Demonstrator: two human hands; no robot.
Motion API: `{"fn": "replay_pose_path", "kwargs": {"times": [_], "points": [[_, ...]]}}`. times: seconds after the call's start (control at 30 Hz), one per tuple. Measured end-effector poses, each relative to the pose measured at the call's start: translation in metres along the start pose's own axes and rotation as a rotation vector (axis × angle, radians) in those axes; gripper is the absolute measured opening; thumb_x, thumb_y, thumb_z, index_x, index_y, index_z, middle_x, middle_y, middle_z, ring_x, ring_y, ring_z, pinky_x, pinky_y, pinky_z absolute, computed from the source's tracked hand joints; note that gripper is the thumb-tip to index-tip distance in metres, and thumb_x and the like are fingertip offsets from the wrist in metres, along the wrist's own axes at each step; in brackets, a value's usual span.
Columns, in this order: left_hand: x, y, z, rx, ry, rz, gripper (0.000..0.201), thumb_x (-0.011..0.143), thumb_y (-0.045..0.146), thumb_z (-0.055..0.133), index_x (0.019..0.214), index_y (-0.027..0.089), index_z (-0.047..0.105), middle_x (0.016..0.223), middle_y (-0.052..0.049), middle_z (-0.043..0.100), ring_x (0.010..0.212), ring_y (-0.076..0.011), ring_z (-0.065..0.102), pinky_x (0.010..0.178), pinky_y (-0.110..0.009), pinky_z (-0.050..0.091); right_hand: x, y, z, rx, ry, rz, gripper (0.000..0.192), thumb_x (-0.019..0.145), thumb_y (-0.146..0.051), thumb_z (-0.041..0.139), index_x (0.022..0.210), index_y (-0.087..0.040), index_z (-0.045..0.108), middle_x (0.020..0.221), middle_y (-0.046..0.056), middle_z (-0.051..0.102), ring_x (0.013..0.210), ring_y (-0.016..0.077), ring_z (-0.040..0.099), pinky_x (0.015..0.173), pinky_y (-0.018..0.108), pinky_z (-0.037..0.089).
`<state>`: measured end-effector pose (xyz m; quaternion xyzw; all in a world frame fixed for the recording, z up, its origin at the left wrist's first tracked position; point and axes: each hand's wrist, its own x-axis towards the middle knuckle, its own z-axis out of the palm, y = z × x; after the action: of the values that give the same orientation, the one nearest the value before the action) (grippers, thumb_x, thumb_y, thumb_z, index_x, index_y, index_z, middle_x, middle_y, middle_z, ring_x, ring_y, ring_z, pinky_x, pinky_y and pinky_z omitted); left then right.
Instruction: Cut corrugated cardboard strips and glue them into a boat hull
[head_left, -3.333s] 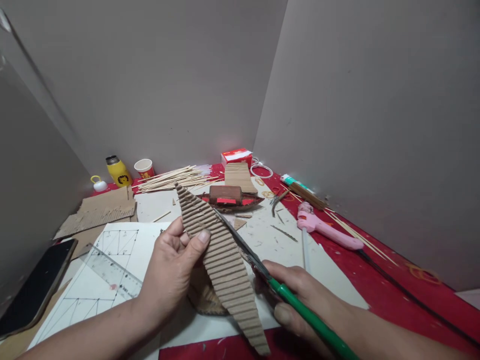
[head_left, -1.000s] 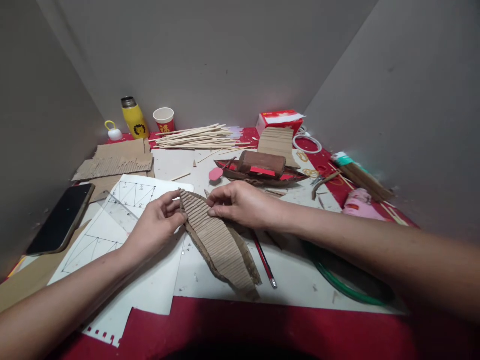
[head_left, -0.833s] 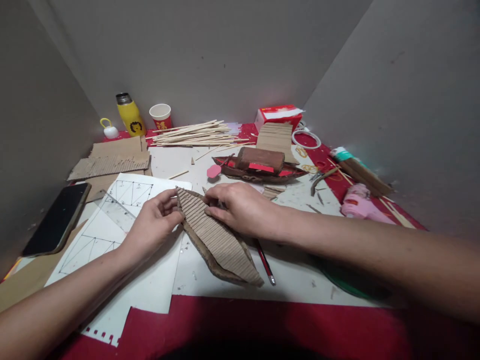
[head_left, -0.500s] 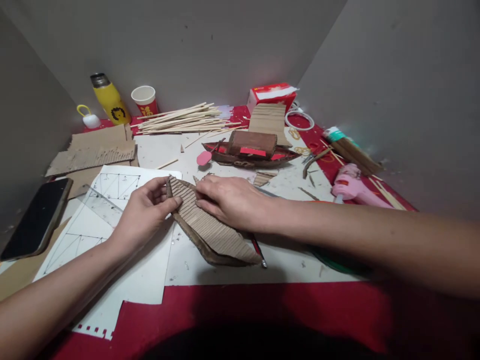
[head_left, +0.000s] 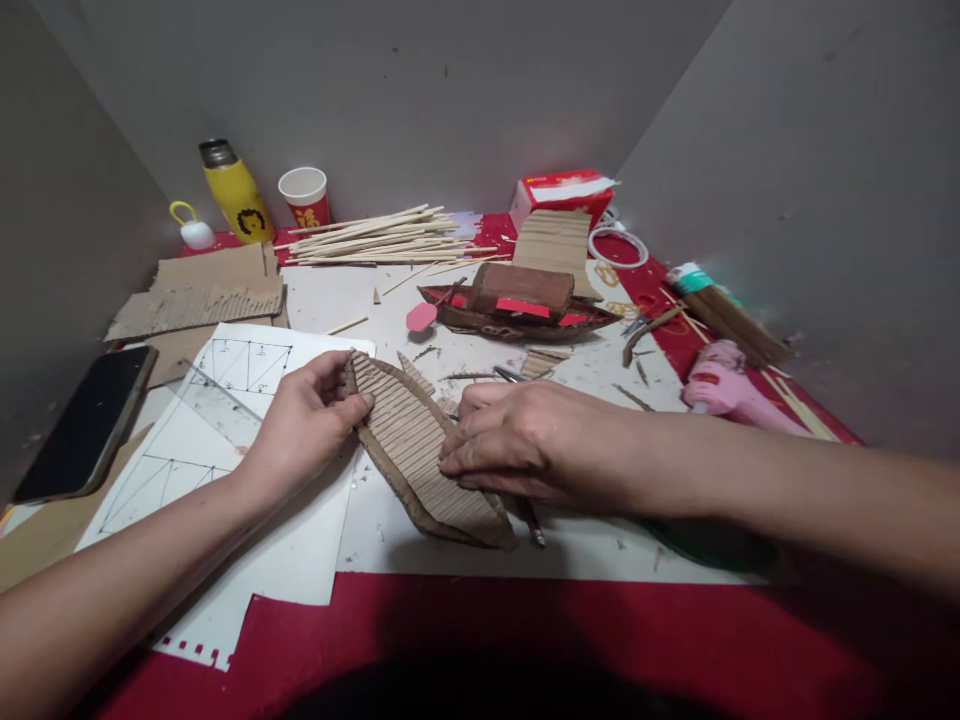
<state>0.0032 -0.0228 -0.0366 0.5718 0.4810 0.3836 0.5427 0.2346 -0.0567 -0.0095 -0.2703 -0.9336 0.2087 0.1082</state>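
Note:
A pointed, ribbed strip of corrugated cardboard (head_left: 409, 440) lies on top of a brown boat-shaped cardboard hull (head_left: 420, 515) in the middle of the table. My left hand (head_left: 304, 425) pinches the strip's far pointed end between thumb and fingers. My right hand (head_left: 517, 440) lies flat on the strip's right edge, fingertips pressing it down onto the hull. A red pencil (head_left: 534, 522) sticks out from under my right hand.
A finished brown model boat (head_left: 517, 305) sits behind. Wooden sticks (head_left: 375, 238), a yellow bottle (head_left: 234, 195), a paper cup (head_left: 305, 195) and a red box (head_left: 562, 190) line the back. Cardboard sheets (head_left: 199, 295), a drawing sheet (head_left: 225, 440), a phone (head_left: 86, 420) lie left; a pink glue gun (head_left: 724, 390) right.
I have put down the green-handled scissors and laid the ribbed strip on the hull. In the last second my right hand slid from the strip's far tip toward its near end.

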Motion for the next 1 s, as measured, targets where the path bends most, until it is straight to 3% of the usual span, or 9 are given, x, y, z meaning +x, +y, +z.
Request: {"fn": "replay_pose_path", "kwargs": {"times": [0.13,0.3,0.4,0.5,0.63,0.8,1.0], "points": [[0.001,0.000,0.000,0.063,-0.020,0.012,0.024,0.076,0.013,0.065,0.100,0.015,0.066,0.090,-0.003,0.069,0.085,-0.0180,0.062,0.079,-0.032,0.047,0.007,0.001,-0.001,-0.012,-0.115,-0.002,0.018,0.090,-0.012,0.058,0.092,-0.017,0.076,0.075,0.004,0.070,0.077,0.0180,0.054,0.066,0.027,0.042],[0.003,0.000,0.001,0.105,-0.027,0.014,0.027,0.074,0.011,0.064,0.101,0.014,0.063,0.094,-0.004,0.068,0.084,-0.0178,0.061,0.080,-0.034,0.046,0.016,-0.007,-0.010,-0.064,-0.242,0.062,0.017,0.089,-0.012,0.059,0.082,-0.016,0.073,0.079,0.004,0.070,0.079,0.0174,0.056,0.068,0.027,0.043],[0.002,0.001,0.001,0.115,-0.021,0.002,0.028,0.074,0.013,0.064,0.103,0.014,0.061,0.096,-0.006,0.067,0.084,-0.0185,0.060,0.080,-0.035,0.046,0.020,-0.011,-0.014,-0.095,-0.284,0.046,0.014,0.090,-0.013,0.059,0.085,-0.016,0.073,0.081,0.005,0.070,0.083,0.0185,0.056,0.071,0.027,0.044],[0.000,0.005,0.000,0.127,-0.062,-0.019,0.041,0.073,0.016,0.068,0.113,0.015,0.057,0.093,-0.005,0.067,0.085,-0.0204,0.062,0.078,-0.036,0.048,0.021,-0.010,-0.014,-0.099,-0.267,0.019,0.014,0.091,-0.017,0.059,0.095,-0.016,0.072,0.087,0.006,0.069,0.086,0.0195,0.057,0.073,0.028,0.044],[0.000,0.007,-0.001,0.263,-0.107,-0.013,0.068,0.073,0.015,0.068,0.136,0.018,0.043,0.094,-0.005,0.068,0.086,-0.0223,0.063,0.078,-0.038,0.049,0.023,-0.008,-0.012,-0.108,-0.260,0.013,0.011,0.090,-0.019,0.061,0.092,-0.017,0.072,0.089,0.006,0.066,0.085,0.0190,0.056,0.072,0.028,0.044],[0.001,0.003,0.002,0.461,-0.070,0.106,0.076,0.074,0.012,0.065,0.144,0.020,0.038,0.115,-0.010,0.066,0.103,-0.0266,0.062,0.092,-0.043,0.048,0.030,-0.010,-0.010,-0.183,-0.286,0.035,0.017,0.089,-0.017,0.061,0.075,-0.017,0.070,0.084,0.005,0.066,0.080,0.0190,0.054,0.064,0.029,0.039],[-0.003,0.000,0.007,0.550,-0.042,0.214,0.080,0.075,0.009,0.060,0.148,0.019,0.031,0.147,-0.014,0.047,0.131,-0.0294,0.047,0.110,-0.045,0.037,0.031,-0.021,-0.009,-0.231,-0.310,0.069,0.019,0.090,-0.012,0.060,0.073,-0.016,0.068,0.084,0.004,0.066,0.078,0.0183,0.053,0.060,0.030,0.034]]}}
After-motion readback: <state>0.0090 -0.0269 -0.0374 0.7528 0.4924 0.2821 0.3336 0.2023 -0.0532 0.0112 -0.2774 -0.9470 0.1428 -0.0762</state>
